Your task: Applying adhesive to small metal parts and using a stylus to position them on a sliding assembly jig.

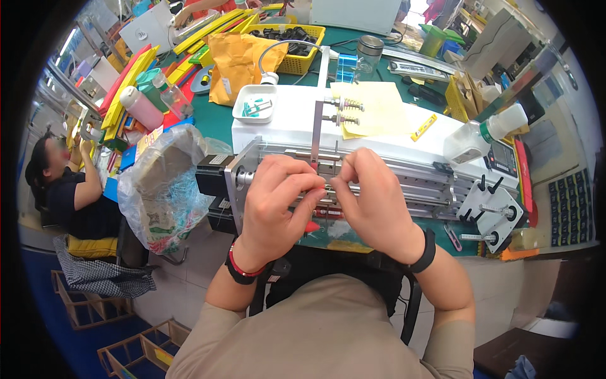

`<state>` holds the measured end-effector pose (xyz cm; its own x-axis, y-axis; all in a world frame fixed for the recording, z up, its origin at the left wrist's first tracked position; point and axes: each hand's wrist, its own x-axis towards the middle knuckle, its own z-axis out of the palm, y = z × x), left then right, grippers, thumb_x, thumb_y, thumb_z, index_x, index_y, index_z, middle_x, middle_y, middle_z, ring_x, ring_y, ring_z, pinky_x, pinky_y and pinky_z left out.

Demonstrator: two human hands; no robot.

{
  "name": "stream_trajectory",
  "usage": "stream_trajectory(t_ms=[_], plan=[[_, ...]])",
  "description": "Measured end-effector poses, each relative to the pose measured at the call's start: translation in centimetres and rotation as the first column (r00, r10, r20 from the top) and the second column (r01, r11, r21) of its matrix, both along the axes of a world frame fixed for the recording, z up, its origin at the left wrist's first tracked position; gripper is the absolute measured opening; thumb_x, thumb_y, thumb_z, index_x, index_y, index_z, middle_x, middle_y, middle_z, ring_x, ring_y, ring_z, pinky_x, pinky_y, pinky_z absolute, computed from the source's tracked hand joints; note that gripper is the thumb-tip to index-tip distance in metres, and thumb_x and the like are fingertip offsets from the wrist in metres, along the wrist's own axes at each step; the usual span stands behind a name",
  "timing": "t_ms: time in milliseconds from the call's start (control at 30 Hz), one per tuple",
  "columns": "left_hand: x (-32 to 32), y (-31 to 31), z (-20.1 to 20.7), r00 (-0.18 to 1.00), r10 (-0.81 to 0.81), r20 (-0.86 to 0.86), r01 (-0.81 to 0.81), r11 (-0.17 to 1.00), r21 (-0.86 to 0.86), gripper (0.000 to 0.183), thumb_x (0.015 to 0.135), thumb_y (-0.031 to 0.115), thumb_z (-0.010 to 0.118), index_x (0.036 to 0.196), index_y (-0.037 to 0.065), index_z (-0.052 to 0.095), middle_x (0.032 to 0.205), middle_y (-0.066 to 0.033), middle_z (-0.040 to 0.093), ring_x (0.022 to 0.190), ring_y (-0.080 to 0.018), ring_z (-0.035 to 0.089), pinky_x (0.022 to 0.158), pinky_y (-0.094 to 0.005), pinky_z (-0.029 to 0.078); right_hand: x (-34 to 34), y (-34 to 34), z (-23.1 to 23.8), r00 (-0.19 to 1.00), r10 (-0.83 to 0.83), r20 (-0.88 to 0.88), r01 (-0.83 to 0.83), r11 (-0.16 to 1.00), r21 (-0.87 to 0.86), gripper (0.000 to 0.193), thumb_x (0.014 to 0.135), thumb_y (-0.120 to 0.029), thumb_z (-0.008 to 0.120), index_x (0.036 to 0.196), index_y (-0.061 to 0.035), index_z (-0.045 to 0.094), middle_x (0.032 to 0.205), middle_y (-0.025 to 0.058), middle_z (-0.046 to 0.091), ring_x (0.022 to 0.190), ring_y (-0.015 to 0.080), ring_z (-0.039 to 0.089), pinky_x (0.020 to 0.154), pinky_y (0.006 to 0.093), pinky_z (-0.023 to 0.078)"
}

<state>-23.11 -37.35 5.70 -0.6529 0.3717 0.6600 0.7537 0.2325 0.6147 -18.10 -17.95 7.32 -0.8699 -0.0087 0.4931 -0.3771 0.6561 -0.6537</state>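
Observation:
Over a metal machine with long rails, both my hands work close together. My left hand is closed, thumb and index finger pinched near the middle of the machine. Facing it, my right hand pinches too, its fingertips a short gap from the left ones. Whatever the fingertips hold is too small to make out. Between the hands rises an upright metal post, with spring-wound pegs beside its upper part. Black motors sit at the machine's left end.
Left of the machine hangs a clear plastic bag of teal thread scraps. Behind stand a white dish with small teal pieces, a yellow basket and a glass jar. A white bottle stands right. Another person sits at far left.

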Motion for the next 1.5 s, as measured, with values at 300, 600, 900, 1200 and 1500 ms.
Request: stream_trajectory(t_ms=[300,600,900,1200,1500], plan=[[-1.2,1.1,-0.4,0.955,-0.082,-0.286,0.027,0.981,-0.192,0.035,0.071,0.008,0.095,0.099,0.005,0.076,0.092,-0.0061,0.063,0.086,-0.0284,0.062,0.072,-0.0398,0.052,2.3,3.2,2.1,0.966,0.256,-0.033,-0.231,0.914,0.335,0.013,0.088,-0.002,0.077,0.095,-0.0042,0.066,0.085,0.0100,0.062,0.085,0.0291,0.061,0.079,0.0442,0.051],[-1.2,1.7,-1.7,0.914,-0.005,-0.405,-0.072,0.982,-0.173,0.037,0.071,0.008,0.098,0.098,0.005,0.073,0.092,-0.0068,0.059,0.082,-0.0285,0.060,0.068,-0.0394,0.052,-2.4,5.9,2.1,0.904,0.289,0.316,-0.349,0.925,0.151,0.020,0.098,-0.009,0.071,0.116,-0.0014,0.074,0.098,0.0184,0.072,0.095,0.0404,0.062,0.088,0.0499,0.053],[-0.2,1.7,-1.3,0.904,0.041,-0.426,-0.119,0.980,-0.159,0.034,0.070,0.005,0.092,0.101,0.009,0.079,0.097,-0.0028,0.063,0.089,-0.0274,0.060,0.082,-0.0438,0.047,-0.1,4.4,1.8,0.919,0.395,0.019,-0.375,0.856,0.355,0.012,0.093,-0.006,0.073,0.097,-0.0004,0.064,0.090,0.0137,0.062,0.088,0.0351,0.060,0.081,0.0447,0.053],[4.3,-0.3,-2.9,0.912,0.350,-0.214,-0.382,0.915,-0.132,0.011,0.089,0.005,0.081,0.098,0.006,0.074,0.098,-0.0086,0.061,0.095,-0.0321,0.056,0.086,-0.0452,0.043,8.0,2.3,-1.7,0.959,0.269,-0.084,-0.251,0.952,0.174,0.015,0.086,0.001,0.080,0.095,-0.0031,0.069,0.085,0.0091,0.062,0.080,0.0299,0.059,0.073,0.0404,0.050],[4.1,2.2,0.1,0.947,0.170,-0.274,-0.255,0.915,-0.313,0.010,0.090,0.006,0.073,0.099,0.008,0.070,0.098,-0.0099,0.062,0.099,-0.0331,0.058,0.091,-0.0472,0.039,15.0,5.0,-10.2,0.994,0.068,0.085,-0.075,0.994,0.082,0.011,0.090,-0.003,0.080,0.096,-0.0036,0.071,0.086,0.0113,0.066,0.081,0.0334,0.063,0.072,0.0442,0.052]])
